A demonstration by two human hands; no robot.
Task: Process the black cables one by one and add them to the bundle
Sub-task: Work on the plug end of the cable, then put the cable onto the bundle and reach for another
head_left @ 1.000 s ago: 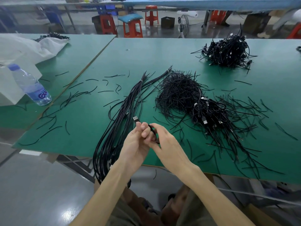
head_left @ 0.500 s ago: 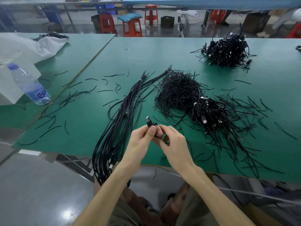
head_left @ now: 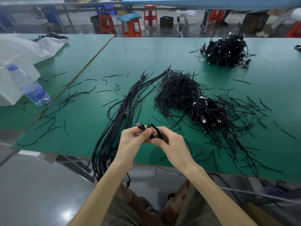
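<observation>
Both hands have drawn slightly apart since 1 second ago, exposing the small coil of 1 black cable [head_left: 154,130] between them, above the near edge of the green table [head_left: 81,128]. The left hand [head_left: 134,141] pinches the cable between thumb and fingers just behind its USB plug [head_left: 139,126], which points up and left. The right hand [head_left: 173,143] curls its fingers round the loops. The bundle [head_left: 130,101] lies unchanged just left of the hands.

Black cables [head_left: 177,90] – green table [head_left: 179,53] – red stools [head_left: 131,27].
</observation>
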